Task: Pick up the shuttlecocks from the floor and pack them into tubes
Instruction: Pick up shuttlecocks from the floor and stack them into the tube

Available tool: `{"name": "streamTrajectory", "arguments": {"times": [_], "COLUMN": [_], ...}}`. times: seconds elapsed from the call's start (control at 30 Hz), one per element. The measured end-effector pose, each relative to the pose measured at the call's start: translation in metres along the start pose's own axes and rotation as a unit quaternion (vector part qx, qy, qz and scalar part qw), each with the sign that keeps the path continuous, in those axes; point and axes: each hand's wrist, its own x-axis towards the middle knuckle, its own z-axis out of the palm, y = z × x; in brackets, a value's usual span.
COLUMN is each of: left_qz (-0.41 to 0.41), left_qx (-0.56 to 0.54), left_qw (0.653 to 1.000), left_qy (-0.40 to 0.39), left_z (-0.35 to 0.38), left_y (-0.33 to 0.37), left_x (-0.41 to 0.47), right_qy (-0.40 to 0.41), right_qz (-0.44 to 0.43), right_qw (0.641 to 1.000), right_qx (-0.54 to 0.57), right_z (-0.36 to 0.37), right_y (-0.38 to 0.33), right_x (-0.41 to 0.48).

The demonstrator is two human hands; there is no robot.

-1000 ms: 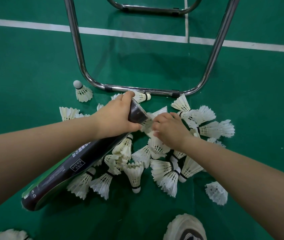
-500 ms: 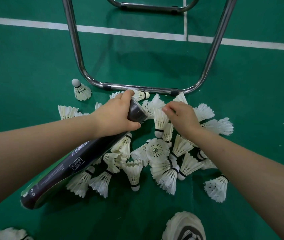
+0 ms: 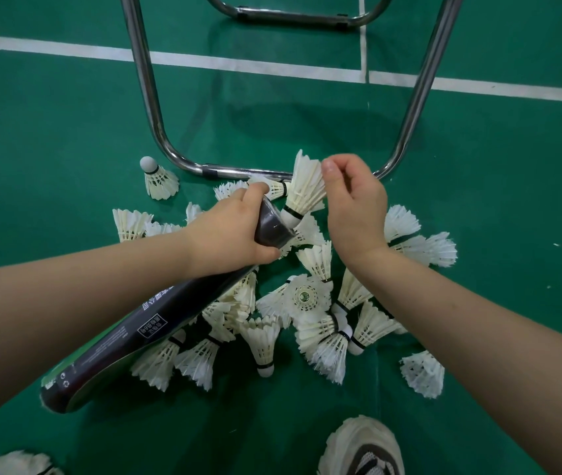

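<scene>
A long black tube slants from lower left up to the middle, and my left hand grips it just below its open mouth. My right hand pinches the feathers of a white shuttlecock, whose cork tip sits in the tube's mouth. Several more white shuttlecocks lie heaped on the green floor under both forearms. One shuttlecock stands apart on its feathers at the upper left.
A chrome tubular frame rests on the floor just beyond the pile, with a second frame bar farther back. White court lines cross the floor. A shoe shows at the bottom edge.
My right hand has lifted a shuttlecock out of the pile and brought its cork to the tube's mouth. The left hand keeps its hold on the tube.
</scene>
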Motion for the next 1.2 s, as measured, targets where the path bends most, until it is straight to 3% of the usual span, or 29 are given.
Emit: {"name": "streamTrajectory", "arguments": {"times": [0.07, 0.17, 0.33, 0.53, 0.6, 0.67, 0.77, 0.83, 0.87, 0.93, 1.07, 1.2], "left_qz": [0.006, 0.014, 0.027, 0.073, 0.075, 0.07, 0.045, 0.028, 0.021, 0.007, 0.007, 0.008], "left_qx": [-0.002, -0.007, 0.009, 0.069, 0.072, 0.066, 0.048, 0.046, 0.047, 0.046, 0.043, 0.051], "left_qw": [1.0, 1.0, 1.0, 0.995, 0.994, 0.995, 0.998, 0.998, 0.999, 0.999, 0.999, 0.999], "left_qy": [0.005, 0.02, 0.008, -0.021, -0.029, -0.018, 0.016, 0.011, 0.005, -0.008, -0.008, -0.013], "left_z": [-0.001, -0.004, -0.002, 0.011, 0.013, 0.012, 0.007, 0.006, 0.007, 0.009, 0.014, 0.017], "left_y": [0.001, 0.0, -0.001, 0.012, 0.013, 0.013, 0.008, 0.005, 0.004, 0.002, 0.004, 0.008], "left_x": [0.0, 0.001, -0.005, -0.014, -0.014, -0.01, -0.002, -0.001, -0.002, -0.005, -0.004, -0.002], "right_qy": [-0.049, -0.189, -0.429, -0.578, -0.586, -0.535, -0.314, -0.189, -0.18, -0.236, -0.34, -0.367], "right_qz": [0.024, 0.075, 0.146, 0.153, 0.161, 0.172, 0.213, 0.258, 0.25, 0.206, 0.15, 0.09], "right_qw": [0.998, 0.978, 0.89, 0.8, 0.792, 0.827, 0.915, 0.945, 0.951, 0.935, 0.89, 0.848], "right_qx": [0.016, 0.044, 0.046, -0.057, -0.053, 0.012, 0.136, 0.073, -0.018, -0.168, -0.263, -0.372], "right_z": [0.004, 0.009, 0.001, 0.001, 0.002, 0.001, -0.007, -0.016, -0.018, -0.019, -0.011, -0.007], "right_y": [-0.001, -0.002, -0.005, -0.012, -0.009, -0.008, 0.006, 0.024, 0.036, 0.061, 0.083, 0.091], "right_x": [-0.006, -0.019, -0.013, -0.008, -0.012, -0.011, 0.007, 0.02, 0.023, 0.019, -0.002, -0.009]}}
